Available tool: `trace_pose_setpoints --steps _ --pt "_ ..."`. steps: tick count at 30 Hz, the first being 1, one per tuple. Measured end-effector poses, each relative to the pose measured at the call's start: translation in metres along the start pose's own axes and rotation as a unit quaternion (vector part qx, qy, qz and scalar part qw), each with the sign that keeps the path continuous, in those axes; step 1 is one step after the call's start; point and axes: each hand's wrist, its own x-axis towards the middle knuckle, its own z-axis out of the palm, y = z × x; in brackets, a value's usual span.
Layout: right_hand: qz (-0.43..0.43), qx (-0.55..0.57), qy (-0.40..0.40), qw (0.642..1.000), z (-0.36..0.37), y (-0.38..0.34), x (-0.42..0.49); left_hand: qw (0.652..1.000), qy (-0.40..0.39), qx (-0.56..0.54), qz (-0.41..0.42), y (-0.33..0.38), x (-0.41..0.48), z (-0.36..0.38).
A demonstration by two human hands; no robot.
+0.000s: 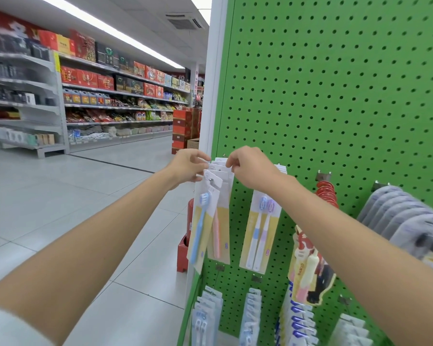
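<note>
At left edge of green pegboard (335, 96), toothbrush packs (219, 211) hang bunched on hook (211, 180). Left hand (189, 166) curls fingers round pack headers, steadying them; right hand (250, 171) pinches rear header's top. Likely mid-step — front packs seated, rear one not yet settled. Neighbouring pack (259, 233) hangs untouched.

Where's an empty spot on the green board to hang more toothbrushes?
The top of the green board, above the toothbrush packs, is all bare. A thin strip shows between them and the twin pack. Bottom and right are crowded.
</note>
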Motion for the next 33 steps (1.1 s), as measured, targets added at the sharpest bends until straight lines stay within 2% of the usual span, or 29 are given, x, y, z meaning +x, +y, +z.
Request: trace_pose_setpoints --steps 6,10,16,20,25,28,33 --pt "-0.007 0.0 -0.004 1.0 0.003 -0.004 -0.001 0.999 -0.025 0.041 -0.023 0.003 0.011 0.0" --pt "-0.009 0.0 -0.013 1.0 0.009 -0.009 0.0 0.999 -0.023 0.031 -0.023 0.004 0.005 0.001" --pt "-0.007 0.012 -0.012 1.0 0.016 -0.011 0.004 0.999 0.025 -0.037 -0.014 -0.001 0.002 -0.001" --pt "-0.008 0.013 -0.012 1.0 0.015 -0.012 0.002 0.998 0.045 -0.05 -0.016 -0.002 -0.006 -0.004" --pt "0.006 0.005 -0.015 1.0 0.016 -0.009 -0.004 0.992 0.112 -0.051 -0.036 -0.011 -0.018 -0.014" --pt "0.014 0.004 0.013 1.0 0.018 -0.013 -0.012 0.986 0.154 -0.029 -0.059 -0.017 -0.027 -0.022" --pt "-0.009 0.018 0.112 0.993 0.02 -0.026 -0.036 0.98 0.184 0.025 -0.067 -0.013 -0.057 -0.024"
